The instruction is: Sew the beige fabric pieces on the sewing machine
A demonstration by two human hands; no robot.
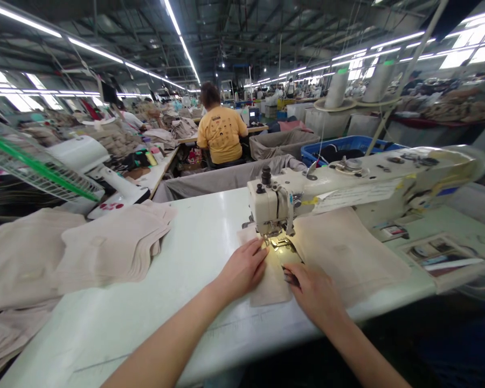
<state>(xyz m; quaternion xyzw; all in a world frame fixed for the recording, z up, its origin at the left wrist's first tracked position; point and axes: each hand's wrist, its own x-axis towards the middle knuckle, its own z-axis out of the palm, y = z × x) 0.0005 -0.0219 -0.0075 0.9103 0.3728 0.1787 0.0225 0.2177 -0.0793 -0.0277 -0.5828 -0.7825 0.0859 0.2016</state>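
I sit at a long white worktop (194, 253) in a large garment factory hall lit by rows of ceiling strip lights. A cream industrial sewing machine (347, 188) stands on the worktop ahead of me, its long arm running off to my right and its needle head at the left end, with a small lamp lighting the spot beneath. A broad beige fabric panel (347, 253) lies flat to the right of the needle, partly under the machine arm. To my left, well apart from the machine, a stack of cut beige fabric pieces (109, 245) rests on the worktop. Further back, a person in a yellow shirt (221, 132) sits facing away at another station. Under the needle head lies a small beige fabric piece (272, 283), reaching toward me. My left hand (244, 269) lies flat and open on its left side, fingers pointing at the presser foot (281, 242). My right hand (313, 291) presses flat on its right edge, fingers extended, not gripping anything.
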